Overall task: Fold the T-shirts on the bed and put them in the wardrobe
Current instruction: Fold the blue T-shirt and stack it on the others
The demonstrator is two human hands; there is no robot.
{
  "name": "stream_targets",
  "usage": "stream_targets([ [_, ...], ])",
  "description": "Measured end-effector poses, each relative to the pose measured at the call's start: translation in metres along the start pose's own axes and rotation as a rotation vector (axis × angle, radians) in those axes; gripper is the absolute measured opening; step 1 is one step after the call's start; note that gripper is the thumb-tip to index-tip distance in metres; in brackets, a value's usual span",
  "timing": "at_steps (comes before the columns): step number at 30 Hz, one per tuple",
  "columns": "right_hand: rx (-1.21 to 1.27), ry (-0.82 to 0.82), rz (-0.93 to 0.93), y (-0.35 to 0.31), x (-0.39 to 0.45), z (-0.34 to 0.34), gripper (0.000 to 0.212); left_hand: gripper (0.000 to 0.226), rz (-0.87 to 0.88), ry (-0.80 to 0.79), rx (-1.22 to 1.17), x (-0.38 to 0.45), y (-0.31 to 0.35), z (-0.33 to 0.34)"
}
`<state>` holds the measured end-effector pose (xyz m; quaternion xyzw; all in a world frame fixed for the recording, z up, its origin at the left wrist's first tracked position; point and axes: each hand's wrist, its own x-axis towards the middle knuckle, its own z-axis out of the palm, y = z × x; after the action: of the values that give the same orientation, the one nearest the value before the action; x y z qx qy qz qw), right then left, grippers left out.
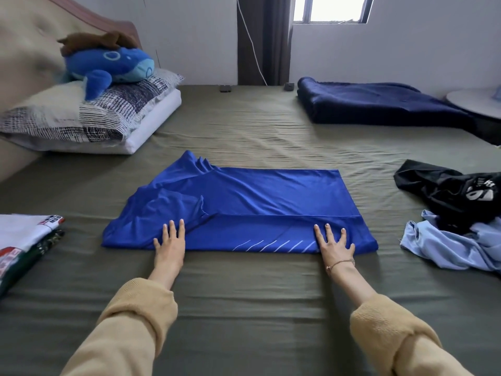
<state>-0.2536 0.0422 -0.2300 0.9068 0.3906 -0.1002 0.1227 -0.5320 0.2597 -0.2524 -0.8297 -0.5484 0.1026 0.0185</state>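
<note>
Bed, olive sheet: blue T-shirt mid-bed, partly folded, long axis left to right, near edge doubled over. Folded stack cut off at left; black T-shirt overlaps pale blue T-shirt at right. Left hand and right hand: each grip flat, fingers straight, pressing the near edge.

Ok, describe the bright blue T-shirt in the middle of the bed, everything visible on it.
The blue T-shirt is a smooth, slightly shiny royal-blue fabric lying flat on the olive bedsheet, partly folded: its near edge is turned over into a band carrying a row of short white slanted stripes. A sleeve lies folded inward on the left, where the cloth bunches in wrinkles; the right part lies smooth. The left hand and right hand press flat, fingers spread, on its near edge. Nothing else touches it.
</note>
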Motion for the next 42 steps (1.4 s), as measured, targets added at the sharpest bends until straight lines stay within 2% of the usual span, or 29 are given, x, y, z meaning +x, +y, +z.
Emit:
stream_targets([
  [4,0.032,-0.085,0.074,-0.006,-0.010,-0.004,0.092,0.092,0.020,-0.025,0.051,-0.011,-0.004,0.000],
  [14,0.101,-0.219,0.233,0.001,-0.063,0.001,0.083,0.089,0.012,-0.112,0.040,-0.072,-0.008,0.005],
  [27,0.125,-0.219,0.259,0.015,-0.125,0.020,0.082,0.082,0.025,-0.144,0.046,-0.138,-0.013,0.006],
  [32,0.048,-0.219,0.241,0.020,-0.125,0.023,0.081,0.081,0.003,-0.182,0.057,-0.141,-0.011,0.003],
  [35,-0.021,-0.133,0.232,0.015,-0.121,0.015,0.064,0.072,-0.030,-0.144,0.123,-0.136,-0.002,-0.009],
  [38,-0.027,0.013,0.200,0.008,-0.108,0.002,0.046,0.052,-0.027,0.019,0.144,-0.123,0.011,-0.024],
  [42,0.022,0.162,0.150,0.002,-0.082,-0.006,0.035,0.043,0.074,0.156,0.062,-0.100,0.033,-0.034],
])
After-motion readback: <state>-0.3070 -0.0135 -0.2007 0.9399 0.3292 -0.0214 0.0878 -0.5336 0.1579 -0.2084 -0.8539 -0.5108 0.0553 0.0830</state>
